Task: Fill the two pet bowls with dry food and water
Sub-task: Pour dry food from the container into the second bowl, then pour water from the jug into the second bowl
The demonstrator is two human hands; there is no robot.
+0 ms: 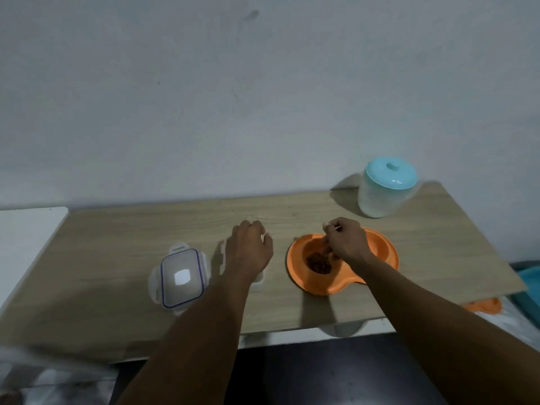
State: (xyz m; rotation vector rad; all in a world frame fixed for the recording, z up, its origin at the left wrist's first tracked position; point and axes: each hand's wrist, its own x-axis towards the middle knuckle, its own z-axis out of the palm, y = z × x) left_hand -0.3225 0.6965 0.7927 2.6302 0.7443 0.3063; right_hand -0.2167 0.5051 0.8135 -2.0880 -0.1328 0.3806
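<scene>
An orange double pet bowl [295,276] sits on the wooden table [117,252]. Its left hollow holds brown dry food [318,264]; its right hollow [381,244] is mostly hidden behind my wrist. My right hand [347,241] hovers over the left hollow, fingers pinched on a small spoon whose pale handle tip [338,228] shows at the thumb. My left hand [248,249] lies curled over a clear food container [259,280], which it almost covers. The container's clear lid [181,277] with a blue seal lies flat to the left.
A translucent jug with a teal lid [384,191] stands at the table's back right, against the wall. A white surface [26,229] adjoins the table on the left. Below the right edge lie an orange object [485,306] and something teal [530,285].
</scene>
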